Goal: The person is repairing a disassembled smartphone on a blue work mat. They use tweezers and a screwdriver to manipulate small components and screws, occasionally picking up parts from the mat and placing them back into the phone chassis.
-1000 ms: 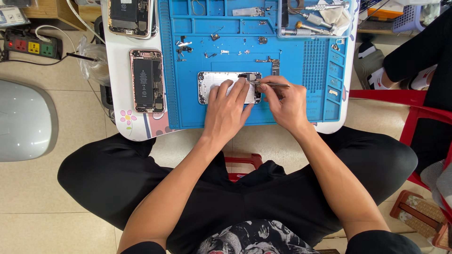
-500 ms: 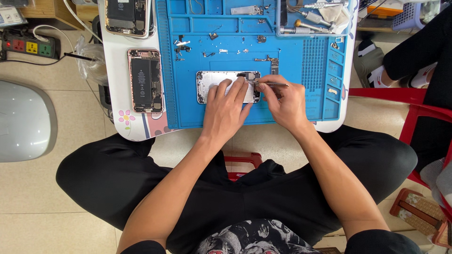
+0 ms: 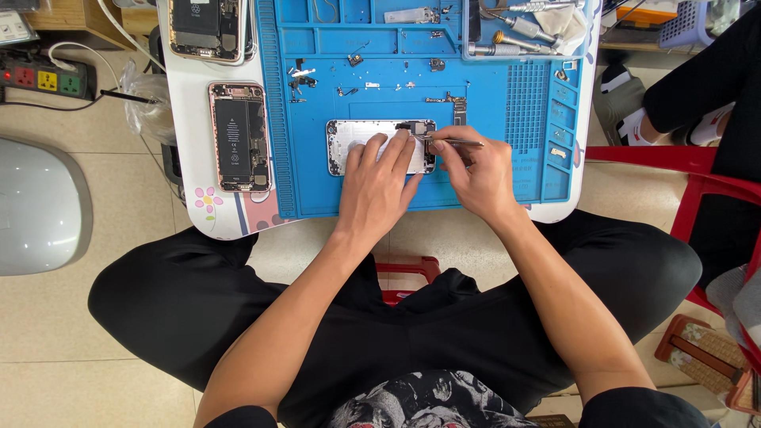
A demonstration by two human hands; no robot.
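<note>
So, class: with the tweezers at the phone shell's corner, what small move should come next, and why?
Probably ease the tweezers tip down into the shell corner: the right hand has them poised there, and the left hand presses the shell flat on the mat.

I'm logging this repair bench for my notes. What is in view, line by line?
work mat: one, blue, on the white table
phone housing: one, silver, mid-mat, under both hands
opened phones: two, rose-gold rims, left of the mat
small parts: several, dark and metallic, upper mat
power strip: one, dark, floor at left
tweezers: one, metallic, in the right hand
left hand: pressing the housing
right hand: pinching the tweezers
</note>
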